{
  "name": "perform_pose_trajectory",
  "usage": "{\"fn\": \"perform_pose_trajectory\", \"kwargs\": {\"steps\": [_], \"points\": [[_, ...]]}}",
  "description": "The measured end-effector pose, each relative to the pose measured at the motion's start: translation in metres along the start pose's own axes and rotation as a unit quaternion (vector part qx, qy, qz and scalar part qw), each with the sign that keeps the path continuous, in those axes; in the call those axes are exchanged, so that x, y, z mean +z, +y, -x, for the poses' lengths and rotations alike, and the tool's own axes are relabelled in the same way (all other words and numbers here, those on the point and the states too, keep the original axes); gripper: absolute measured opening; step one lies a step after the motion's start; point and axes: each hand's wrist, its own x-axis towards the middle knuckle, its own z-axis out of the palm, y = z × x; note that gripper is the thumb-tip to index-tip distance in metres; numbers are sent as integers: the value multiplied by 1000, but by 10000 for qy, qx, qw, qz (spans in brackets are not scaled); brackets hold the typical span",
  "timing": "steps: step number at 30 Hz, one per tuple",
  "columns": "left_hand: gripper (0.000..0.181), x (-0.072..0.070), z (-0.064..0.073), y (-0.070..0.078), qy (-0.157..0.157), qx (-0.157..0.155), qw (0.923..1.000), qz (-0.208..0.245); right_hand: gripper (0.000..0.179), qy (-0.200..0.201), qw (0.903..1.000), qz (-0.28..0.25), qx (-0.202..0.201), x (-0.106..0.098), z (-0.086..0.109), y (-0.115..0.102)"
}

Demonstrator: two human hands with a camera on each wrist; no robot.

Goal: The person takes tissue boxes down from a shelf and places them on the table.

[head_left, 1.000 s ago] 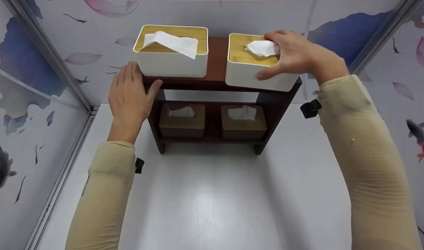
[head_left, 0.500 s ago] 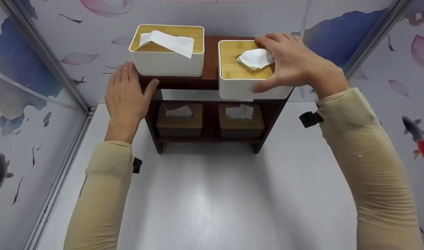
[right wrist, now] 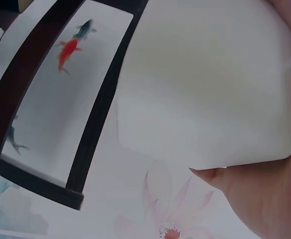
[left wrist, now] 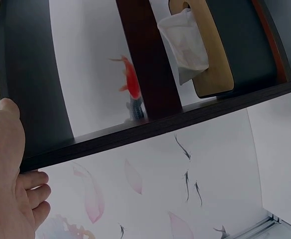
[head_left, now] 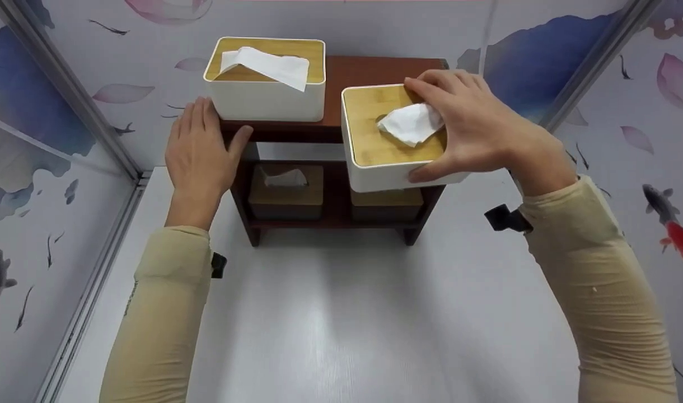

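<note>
My right hand point(head_left: 476, 126) grips a white tissue box point(head_left: 394, 178) with a bamboo lid, thumb on its front wall and fingers at the back edge. A crumpled tissue point(head_left: 411, 124) pokes from its slot. The box overhangs the front of the dark wooden shelf point(head_left: 386, 73), and its white surface point(right wrist: 210, 84) fills much of the right wrist view. My left hand point(head_left: 200, 148) grips the shelf's upper left corner, thumb at the front and fingers along the outer side. Beside that hand, a second tissue box point(head_left: 269, 101) stands on the top board.
On the lower tier sit two more bamboo-lidded boxes, the left one point(head_left: 285, 193) in full view and the right one point(head_left: 386, 207) partly covered by the held box. Printed walls point(head_left: 408, 33) enclose the shelf at the back and sides. White floor point(head_left: 319, 313) stretches in front.
My right hand has brought its tissue box forward off the top board, down in the head view, uncovering the board's right end. My left hand stays at the shelf corner.
</note>
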Motion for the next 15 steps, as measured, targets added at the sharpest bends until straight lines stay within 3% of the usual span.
{"fn": "perform_pose_trajectory", "kwargs": {"steps": [15], "points": [[90, 2, 0, 0, 63, -2, 10000, 28, 125, 265, 9979, 179, -562, 50, 29, -8]]}}
